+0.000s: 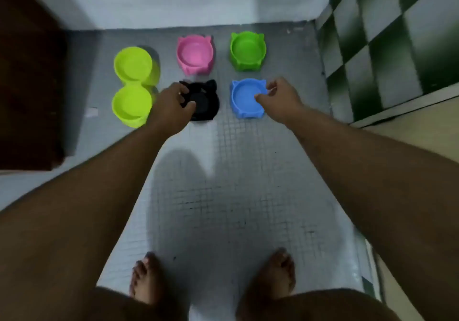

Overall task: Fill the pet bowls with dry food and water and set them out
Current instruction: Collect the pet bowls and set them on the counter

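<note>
You are standing barefoot on a grey floor [223, 196] of small square tiles, with a dark wooden cabinet [27, 84] to your left and a green-and-white chequered wall [397, 35] to your right. Five pet bowls sit on the floor ahead of you, near the far wall. The biggest is a yellow-green double bowl [133, 86] on the left, its two round dishes joined one behind the other. Beyond your hands, a pink bowl [195, 54] and a green bowl [248, 50] stand side by side, well apart from each other (both have little cat ears on the rim). Nearer to you, your left hand [171, 104] has its fingers curled around the left rim of a black bowl [205, 102], gripping it. Your right hand [280, 96] pinches the right rim of a blue bowl [246, 98] between thumb and fingers. The picture is blurred, so whether any bowl holds food or water is hard to tell; they look empty.
</note>
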The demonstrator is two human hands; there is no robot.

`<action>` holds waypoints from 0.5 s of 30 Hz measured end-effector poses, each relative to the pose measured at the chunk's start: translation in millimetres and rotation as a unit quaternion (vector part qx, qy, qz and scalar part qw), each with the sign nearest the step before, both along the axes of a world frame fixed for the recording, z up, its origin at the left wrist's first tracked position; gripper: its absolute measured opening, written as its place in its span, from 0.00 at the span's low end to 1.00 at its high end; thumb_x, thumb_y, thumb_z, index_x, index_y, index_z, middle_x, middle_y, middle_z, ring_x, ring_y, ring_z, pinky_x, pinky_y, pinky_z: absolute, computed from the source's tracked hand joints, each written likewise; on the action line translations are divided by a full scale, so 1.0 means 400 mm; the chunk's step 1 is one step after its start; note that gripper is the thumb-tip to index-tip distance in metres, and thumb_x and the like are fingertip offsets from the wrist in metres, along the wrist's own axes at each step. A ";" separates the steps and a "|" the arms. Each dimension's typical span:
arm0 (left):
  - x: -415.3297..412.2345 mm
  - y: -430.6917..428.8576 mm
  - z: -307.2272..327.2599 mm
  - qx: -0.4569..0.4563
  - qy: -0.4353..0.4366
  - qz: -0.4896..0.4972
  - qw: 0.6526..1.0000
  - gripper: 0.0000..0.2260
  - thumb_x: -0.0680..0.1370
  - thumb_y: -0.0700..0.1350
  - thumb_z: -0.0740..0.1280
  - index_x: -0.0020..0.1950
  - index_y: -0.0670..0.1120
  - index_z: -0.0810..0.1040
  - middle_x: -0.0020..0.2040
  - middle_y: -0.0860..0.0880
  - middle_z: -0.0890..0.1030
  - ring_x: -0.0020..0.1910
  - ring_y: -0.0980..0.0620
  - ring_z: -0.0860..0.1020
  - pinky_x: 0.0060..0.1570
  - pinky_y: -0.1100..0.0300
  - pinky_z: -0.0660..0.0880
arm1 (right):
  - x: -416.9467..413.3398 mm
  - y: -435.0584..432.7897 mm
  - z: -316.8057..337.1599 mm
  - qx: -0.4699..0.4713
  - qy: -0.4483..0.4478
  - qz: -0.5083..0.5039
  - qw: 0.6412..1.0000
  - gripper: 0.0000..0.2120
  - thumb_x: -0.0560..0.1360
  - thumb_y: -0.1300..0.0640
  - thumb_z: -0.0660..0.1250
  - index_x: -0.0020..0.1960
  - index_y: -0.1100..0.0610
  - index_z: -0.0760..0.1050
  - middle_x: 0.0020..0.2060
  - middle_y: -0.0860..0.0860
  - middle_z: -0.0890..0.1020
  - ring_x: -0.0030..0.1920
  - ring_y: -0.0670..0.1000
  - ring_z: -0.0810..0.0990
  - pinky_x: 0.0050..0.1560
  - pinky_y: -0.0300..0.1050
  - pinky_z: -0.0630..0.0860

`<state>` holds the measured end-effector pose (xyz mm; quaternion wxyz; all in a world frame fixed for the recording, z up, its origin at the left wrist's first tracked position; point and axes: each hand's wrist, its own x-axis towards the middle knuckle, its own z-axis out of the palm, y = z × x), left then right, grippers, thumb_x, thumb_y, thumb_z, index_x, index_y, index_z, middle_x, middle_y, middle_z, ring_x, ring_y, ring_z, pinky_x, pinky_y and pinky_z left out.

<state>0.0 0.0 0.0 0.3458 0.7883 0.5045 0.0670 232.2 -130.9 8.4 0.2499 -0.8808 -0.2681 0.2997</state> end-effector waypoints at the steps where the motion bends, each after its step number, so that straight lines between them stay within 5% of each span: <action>1: 0.000 0.009 -0.066 -0.002 -0.001 0.008 1.000 0.18 0.77 0.45 0.72 0.65 0.42 0.76 0.55 0.40 0.81 0.54 0.42 0.80 0.53 0.55 0.72 | 0.003 0.008 -0.064 0.004 0.008 -0.005 1.000 0.22 0.71 0.50 0.74 0.60 0.59 0.73 0.51 0.54 0.78 0.48 0.51 0.76 0.55 0.48 0.75; 9: 0.044 0.082 -0.407 -0.007 -0.009 0.119 0.993 0.31 0.78 0.48 0.71 0.78 0.42 0.65 0.71 0.36 0.70 0.70 0.37 0.71 0.70 0.50 0.68 | 0.077 0.067 -0.411 -0.079 -0.052 -0.109 0.990 0.41 0.68 0.47 0.77 0.74 0.59 0.62 0.70 0.61 0.67 0.69 0.61 0.69 0.68 0.51 0.69; 15: 0.063 0.114 -0.468 -0.049 -0.031 0.200 0.978 0.30 0.76 0.53 0.69 0.75 0.42 0.71 0.67 0.37 0.76 0.66 0.37 0.76 0.67 0.47 0.74 | 0.100 0.104 -0.489 -0.044 -0.031 -0.204 0.978 0.32 0.66 0.48 0.75 0.66 0.56 0.71 0.65 0.58 0.73 0.63 0.61 0.76 0.63 0.53 0.76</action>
